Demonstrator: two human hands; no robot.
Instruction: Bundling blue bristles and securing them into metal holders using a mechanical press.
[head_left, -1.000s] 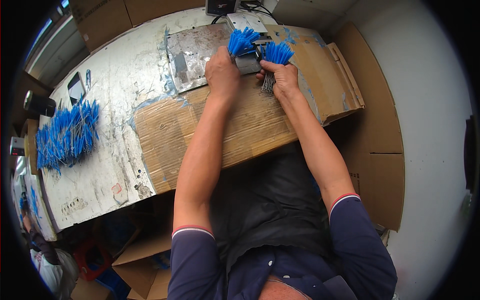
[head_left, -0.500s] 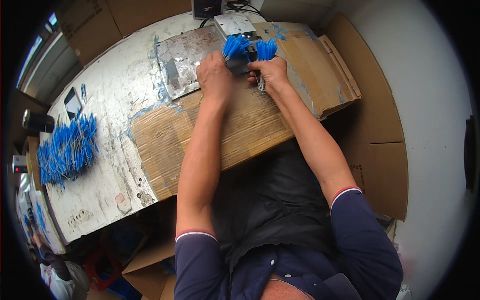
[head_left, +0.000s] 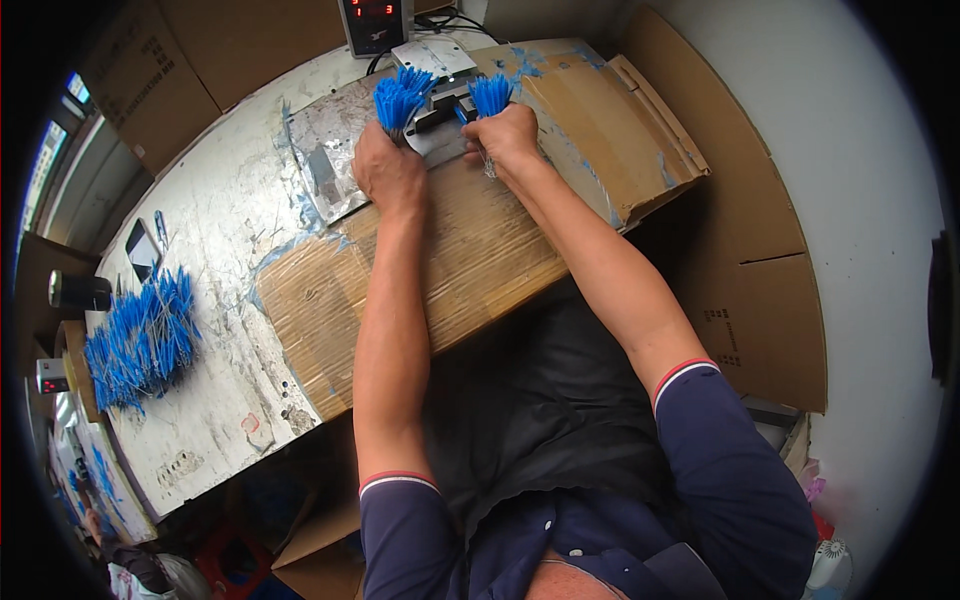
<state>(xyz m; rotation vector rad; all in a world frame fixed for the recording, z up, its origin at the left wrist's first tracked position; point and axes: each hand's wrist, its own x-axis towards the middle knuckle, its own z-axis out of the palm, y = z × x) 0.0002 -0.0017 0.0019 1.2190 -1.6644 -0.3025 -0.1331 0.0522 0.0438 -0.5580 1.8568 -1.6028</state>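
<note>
My left hand [head_left: 390, 172] is closed round a bundle of thin blue-tipped wires [head_left: 399, 98], the tips fanned out above the fist. To its right, my right hand [head_left: 508, 135] grips a second, tighter bundle of blue-tipped wires [head_left: 491, 94], whose pale bare ends hang out below the fingers. Between the two bundles sits a small device [head_left: 438, 60] with a light-coloured top and black blocks at its front. The right bundle is close beside those blocks; whether it touches them I cannot tell. My left hand is over the edge of a worn metal plate [head_left: 325, 160].
A large heap of blue-tipped wires [head_left: 145, 340] lies on the white table [head_left: 235, 300] at left, near a phone [head_left: 142, 250] and a dark cylinder [head_left: 80, 291]. Cardboard [head_left: 480, 250] covers the front. A red-digit display box [head_left: 375, 25] stands behind. Another person's arm shows lower left.
My left hand has moved left with its bundle, widening the gap between the bundles and uncovering the black blocks. The whole view has shifted slightly, bringing the display's digits into sight.
</note>
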